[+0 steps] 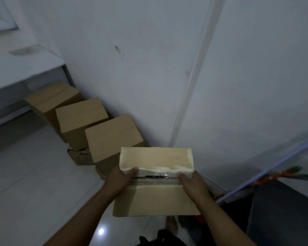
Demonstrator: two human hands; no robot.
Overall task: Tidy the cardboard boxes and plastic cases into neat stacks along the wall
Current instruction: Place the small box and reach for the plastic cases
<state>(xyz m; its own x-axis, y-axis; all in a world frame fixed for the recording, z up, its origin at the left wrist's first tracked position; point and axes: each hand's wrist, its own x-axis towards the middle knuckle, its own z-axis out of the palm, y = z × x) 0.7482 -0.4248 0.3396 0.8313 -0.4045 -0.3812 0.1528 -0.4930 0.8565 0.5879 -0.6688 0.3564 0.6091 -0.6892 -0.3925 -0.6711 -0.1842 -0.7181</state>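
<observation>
**Boxes lined along the white wall**

White wall (149, 68) backs three closed cardboard boxes (82, 114) set in a row on the pale tiled floor (34, 174); their contents cannot be seen. Open floor lies to the left, while a dark unit (283, 210) crowds the right. Held nearest the camera, a taped cardboard box (156, 183) sits just beside the row's end. Left hand (122, 178) and right hand (194, 183) each clasp its top seam, fingers curled over the edge.
</observation>
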